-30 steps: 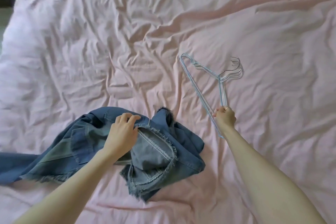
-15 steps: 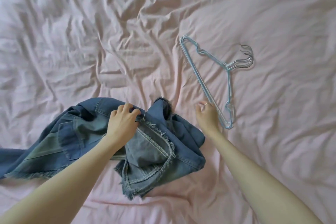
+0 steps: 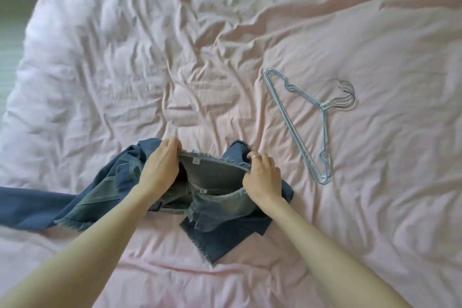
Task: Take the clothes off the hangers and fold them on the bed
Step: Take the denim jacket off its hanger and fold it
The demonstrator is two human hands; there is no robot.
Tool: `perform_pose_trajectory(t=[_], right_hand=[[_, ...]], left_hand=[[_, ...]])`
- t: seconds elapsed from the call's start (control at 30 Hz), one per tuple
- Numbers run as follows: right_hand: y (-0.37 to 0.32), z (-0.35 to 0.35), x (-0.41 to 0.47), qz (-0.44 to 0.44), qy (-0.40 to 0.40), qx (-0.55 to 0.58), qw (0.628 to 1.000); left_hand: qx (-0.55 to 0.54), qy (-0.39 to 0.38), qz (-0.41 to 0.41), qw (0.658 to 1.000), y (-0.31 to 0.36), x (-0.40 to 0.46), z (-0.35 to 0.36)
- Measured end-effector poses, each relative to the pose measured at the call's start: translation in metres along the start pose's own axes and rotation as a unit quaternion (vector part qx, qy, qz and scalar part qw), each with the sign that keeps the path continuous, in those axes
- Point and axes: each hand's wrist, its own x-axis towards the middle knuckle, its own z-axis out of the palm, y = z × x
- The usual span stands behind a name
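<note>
I see left hand (image 3: 160,170) and right hand (image 3: 262,177) fingers curled, gripping frayed blue denim garment (image 3: 215,210) | stacked light-blue wire hangers (image 3: 300,130) right of my fingers, on pink bed (image 3: 150,57)

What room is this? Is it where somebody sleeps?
Most likely a bedroom. A wide bed with a wrinkled pink sheet fills nearly the whole view, and lying on it are a denim garment being sorted and a bunch of blue wire hangers.
</note>
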Motion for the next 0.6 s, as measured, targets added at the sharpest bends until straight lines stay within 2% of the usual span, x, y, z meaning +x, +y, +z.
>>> perform_pose_trajectory(t=[0.07, 0.2, 0.33, 0.43, 0.53, 0.6], right_hand=[[-0.011, -0.022, -0.004, -0.007, 0.026, 0.009, 1.000], [-0.035, -0.058, -0.015, -0.047, 0.065, 0.015, 0.997], [-0.068, -0.101, -0.031, -0.068, 0.106, 0.071, 0.990], [-0.095, -0.135, -0.049, -0.088, 0.107, 0.126, 0.982], [-0.120, -0.162, -0.062, -0.116, 0.138, 0.160, 0.971], [-0.134, -0.177, -0.073, -0.119, 0.157, 0.210, 0.957]], left_hand=[[0.032, 0.023, -0.002, 0.999, -0.008, -0.010, -0.020], [0.012, 0.100, -0.041, 0.994, -0.015, -0.023, -0.069], [-0.059, 0.158, -0.070, 0.983, -0.023, -0.038, -0.128], [-0.142, 0.204, -0.091, 0.964, -0.013, -0.057, -0.172], [-0.086, 0.262, -0.065, 0.959, -0.007, -0.074, -0.207], [-0.097, 0.281, -0.027, 0.954, -0.009, -0.086, -0.228]])
